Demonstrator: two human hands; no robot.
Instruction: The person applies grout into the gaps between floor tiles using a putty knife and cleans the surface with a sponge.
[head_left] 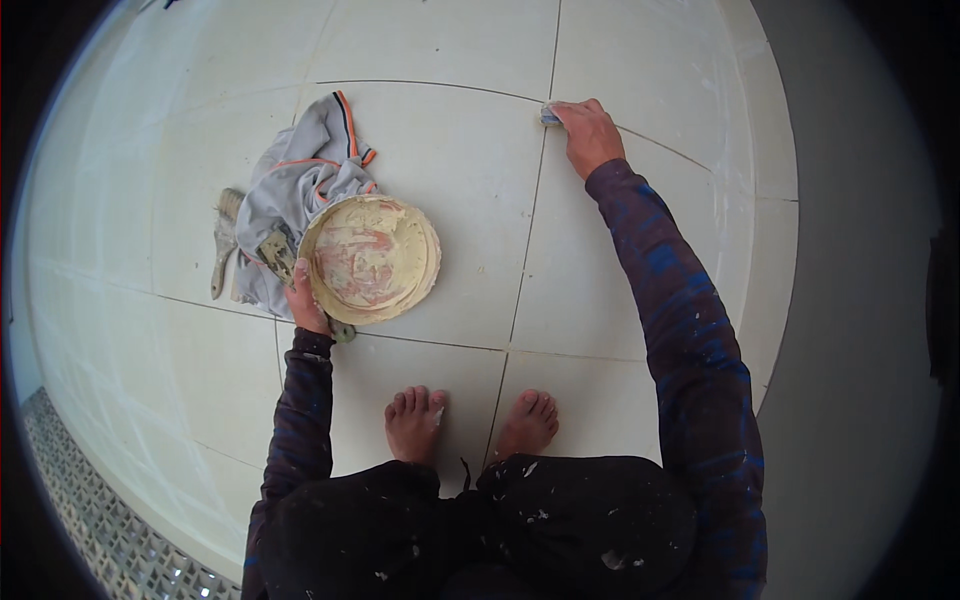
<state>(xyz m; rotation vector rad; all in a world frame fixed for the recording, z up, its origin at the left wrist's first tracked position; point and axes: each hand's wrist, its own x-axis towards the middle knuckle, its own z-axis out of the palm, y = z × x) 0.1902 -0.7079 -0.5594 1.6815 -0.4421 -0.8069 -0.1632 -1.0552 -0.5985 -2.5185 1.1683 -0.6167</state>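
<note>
My left hand (pixel 308 303) is closed at the left side of a round tub (pixel 437 262), its thumb by the rim. A putty-smeared scraper (pixel 276 250) passes through that hand; its blade points up and left, and a greenish handle end (pixel 342 332) shows below the tub. Cream paste (pixel 385 220) coats the tub's inside, with pinkish patches showing through. Far out to the right, my right hand (pixel 592 138) pinches a small grey-white piece (pixel 550 115) against the floor, where tile joints meet. Its exact kind is hard to make out.
A crumpled grey cloth (pixel 290 180) with orange-and-black trim lies behind the tub. Left of it rests a brush (pixel 223 240) with a pale handle. Large pale tiles (pixel 440 150) cover the floor. My bare feet (pixel 415 425) stand near. A patterned strip (pixel 90 500) runs at lower left.
</note>
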